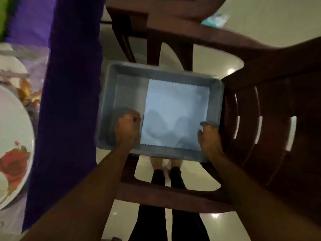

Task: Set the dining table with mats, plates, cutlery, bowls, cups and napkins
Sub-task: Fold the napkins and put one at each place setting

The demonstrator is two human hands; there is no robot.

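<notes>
In the head view, a grey rectangular tray (111, 101) sits on a dark brown chair (271, 119), just right of the surface's purple cloth edge (69, 101). The tray is shallow, with rounded corners and a raised rim. Inside it, filling the right part, lies a white napkin (175, 108): square, flat, with fine zigzag edges along its far and near sides.

The left hand (127, 127) is inside the tray at the napkin's near left corner, fingers curled and seemingly pinching that edge, though blur hides the exact contact. The right hand (207, 136) is at the napkin's near right corner, against the tray's right wall, fingers bent down onto the corner; whether it grips the paper I cannot tell.

On the surface at far left lie white plates (13, 136) with a red flower print, on a patterned mat (26, 91). Pale tile floor (217, 53) shows beneath the chair.
</notes>
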